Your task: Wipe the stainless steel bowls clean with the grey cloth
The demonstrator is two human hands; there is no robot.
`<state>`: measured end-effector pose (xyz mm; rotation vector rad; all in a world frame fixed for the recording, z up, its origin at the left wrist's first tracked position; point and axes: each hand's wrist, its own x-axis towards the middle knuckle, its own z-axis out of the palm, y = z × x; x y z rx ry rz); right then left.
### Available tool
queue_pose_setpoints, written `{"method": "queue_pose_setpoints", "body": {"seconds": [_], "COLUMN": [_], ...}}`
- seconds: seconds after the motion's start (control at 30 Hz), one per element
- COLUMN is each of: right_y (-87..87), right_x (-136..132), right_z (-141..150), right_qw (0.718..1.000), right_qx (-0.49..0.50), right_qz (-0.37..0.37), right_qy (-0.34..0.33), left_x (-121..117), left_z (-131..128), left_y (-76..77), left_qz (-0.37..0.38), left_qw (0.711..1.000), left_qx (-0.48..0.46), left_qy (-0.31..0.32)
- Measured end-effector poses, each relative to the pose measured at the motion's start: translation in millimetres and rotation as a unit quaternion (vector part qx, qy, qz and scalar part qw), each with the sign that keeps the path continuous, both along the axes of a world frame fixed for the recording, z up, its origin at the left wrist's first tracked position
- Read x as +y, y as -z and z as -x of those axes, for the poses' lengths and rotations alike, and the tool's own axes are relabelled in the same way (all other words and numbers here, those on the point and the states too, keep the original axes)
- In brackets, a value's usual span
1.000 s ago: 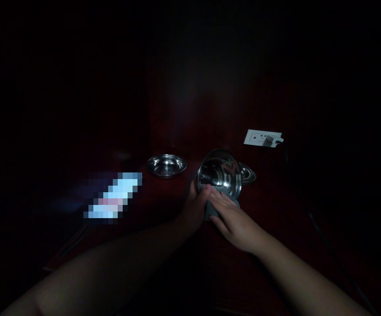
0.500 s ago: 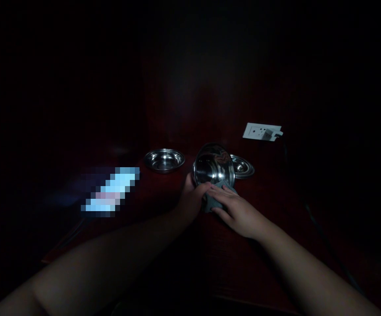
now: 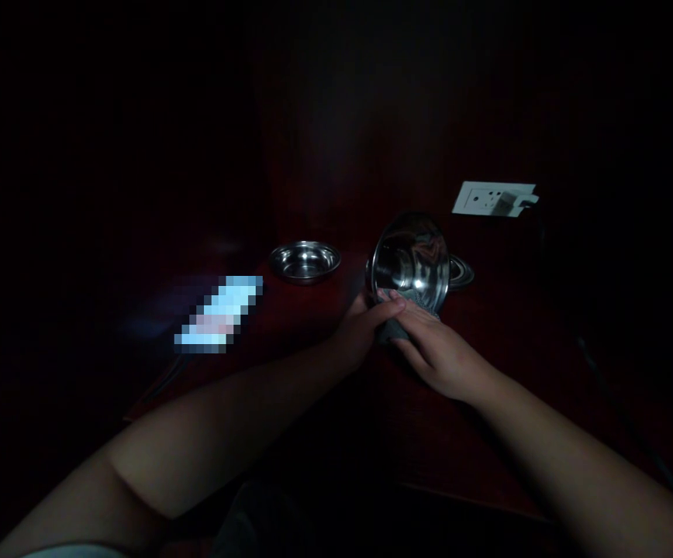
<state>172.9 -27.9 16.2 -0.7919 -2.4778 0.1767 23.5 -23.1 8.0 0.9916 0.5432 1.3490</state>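
A shiny metal bowl (image 3: 415, 252) is tipped on its side, its open mouth facing me. My left hand (image 3: 365, 325) is closed on the bowl's lower left edge, thumb over the rim and the other fingers hidden behind it. A grey-green cloth (image 3: 393, 332) lies under my right hand (image 3: 438, 349), which presses it against the lower inside of the bowl. The fingers of that hand are close together over the cloth and partly reach into the bowl.
A shallow metal dish (image 3: 305, 263) sits to the left on the dark red table (image 3: 464, 442). Another round metal piece (image 3: 461, 273) is partly hidden behind the bowl. A lit, blurred screen (image 3: 220, 314) lies at left. A wall socket (image 3: 495, 199) holds a plug; a cable runs at right.
The whole view has shifted, so things appear further right and higher. The bowl is tilted slightly differently, covering more of the piece behind it, and my right fingers have slid along the rim.
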Motion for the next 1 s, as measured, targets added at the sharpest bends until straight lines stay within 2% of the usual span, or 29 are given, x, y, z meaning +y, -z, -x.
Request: {"method": "queue_pose_setpoints", "body": {"seconds": [0.1, 0.27, 0.43, 0.57, 0.77, 1.0], "right_y": [0.0, 1.3, 3.7, 2.9, -1.9, -2.4], "right_x": [-0.9, -0.4, 5.5, 8.5, 10.3, 12.5], "right_z": [-1.0, -2.4, -5.9, -8.1, -11.1, -12.0], "right_qw": [1.000, 0.999, 1.000, 1.000, 0.999, 0.999], "right_qx": [0.019, 0.034, 0.015, -0.009, -0.033, -0.030], "right_qz": [0.002, -0.017, -0.015, -0.022, -0.010, 0.008], "right_qy": [0.002, -0.007, -0.001, 0.006, 0.022, 0.023], "left_x": [-5.1, -10.1, -9.9, -8.2, -3.7, -4.2], "left_z": [-2.2, -5.1, -5.9, -5.4, -5.3, -5.4], "left_y": [-1.2, -3.4, -4.0, -2.4, 3.4, 3.9], "left_qz": [0.001, 0.005, 0.004, 0.007, -0.034, -0.037], "left_qw": [1.000, 1.000, 1.000, 1.000, 0.998, 0.995], "left_qx": [-0.015, 0.001, 0.013, 0.006, -0.008, 0.026], "left_qy": [0.013, -0.001, -0.008, -0.026, -0.057, -0.090]}}
